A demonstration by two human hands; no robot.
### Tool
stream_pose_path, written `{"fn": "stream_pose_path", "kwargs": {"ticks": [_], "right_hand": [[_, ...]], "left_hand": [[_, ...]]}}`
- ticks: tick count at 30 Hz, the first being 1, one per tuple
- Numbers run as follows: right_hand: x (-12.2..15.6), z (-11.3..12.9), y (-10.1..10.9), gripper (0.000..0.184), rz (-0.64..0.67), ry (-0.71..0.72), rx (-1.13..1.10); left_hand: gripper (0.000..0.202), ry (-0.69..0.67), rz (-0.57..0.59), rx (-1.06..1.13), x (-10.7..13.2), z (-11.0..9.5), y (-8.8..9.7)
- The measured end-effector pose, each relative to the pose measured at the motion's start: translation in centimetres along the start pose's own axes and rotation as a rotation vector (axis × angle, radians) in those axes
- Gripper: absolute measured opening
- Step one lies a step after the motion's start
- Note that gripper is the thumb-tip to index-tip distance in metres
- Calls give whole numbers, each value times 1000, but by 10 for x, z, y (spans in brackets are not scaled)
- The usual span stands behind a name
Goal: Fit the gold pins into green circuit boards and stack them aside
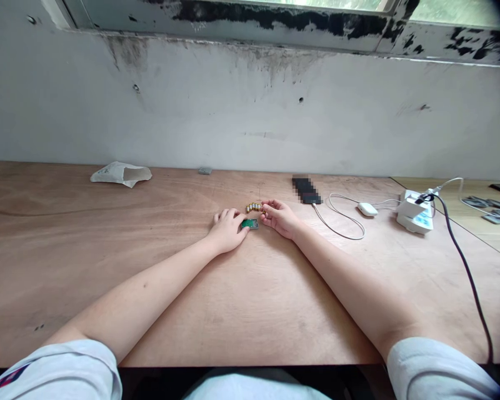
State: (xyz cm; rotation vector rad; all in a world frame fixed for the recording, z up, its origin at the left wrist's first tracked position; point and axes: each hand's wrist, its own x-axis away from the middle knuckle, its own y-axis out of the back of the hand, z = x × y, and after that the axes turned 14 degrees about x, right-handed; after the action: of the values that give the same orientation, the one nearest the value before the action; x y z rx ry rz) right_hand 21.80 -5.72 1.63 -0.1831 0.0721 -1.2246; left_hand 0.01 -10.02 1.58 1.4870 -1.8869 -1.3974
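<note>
Quick look at the desk from head height: the left hand is lying palm down on a plywood desktop, loosely curled and not really gripping anything. Right by its fingers sits a little green circuit board, basically touching the hand, though I can't tell if it's actually being held. Any print on the board is way too small to read.

Just past the board, the right hand is half curled, with its fingertips at the end of a short row of small gold-coloured cylinders. Can't say for sure if it's pinching them or only touching them, and I can't make out exactly what they are.

Beyond the right hand there's a phone, pixelated so nothing's readable, with a white cable looping off it. Further right is a small white puck, then a white power strip with a black cord running toward the camera. Its label is unreadable too. Beyond the left hand lie a crumpled white paper pouch and a small grey piece. A printed mark on the left sleeve is cut off at the frame edge.
</note>
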Motion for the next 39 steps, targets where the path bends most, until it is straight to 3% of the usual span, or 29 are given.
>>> {"fn": "stream_pose_path", "kwargs": {"ticks": [5, 9, 16, 22, 28, 34, 39], "right_hand": [[3, -4, -9, 33, -38, 268, 355], [4, -5, -13, 29, 9, 329, 444], [6, -3, -14, 33, -25, 302, 479], [0, 0, -4, 30, -28, 106, 162], [-1, 6, 0, 26, -45, 11, -19], [0, 9, -1, 21, -35, -28, 19], [-1, 4, -4, 28, -68, 26, 155]], "left_hand": [[33, -1, -4, 2, 0, 0, 0], [32, 0, -7, -4, 0, 2, -1], [32, 0, -6, -3, 0, 1, -1], [33, 1, -5, 10, 0, 1, -1], [34, -9, -7, 18, 0, 1, 0], [33, -4, -3, 17, 0, 0, 0], [34, -8, 3, 6, 0, 0, -1]]}}
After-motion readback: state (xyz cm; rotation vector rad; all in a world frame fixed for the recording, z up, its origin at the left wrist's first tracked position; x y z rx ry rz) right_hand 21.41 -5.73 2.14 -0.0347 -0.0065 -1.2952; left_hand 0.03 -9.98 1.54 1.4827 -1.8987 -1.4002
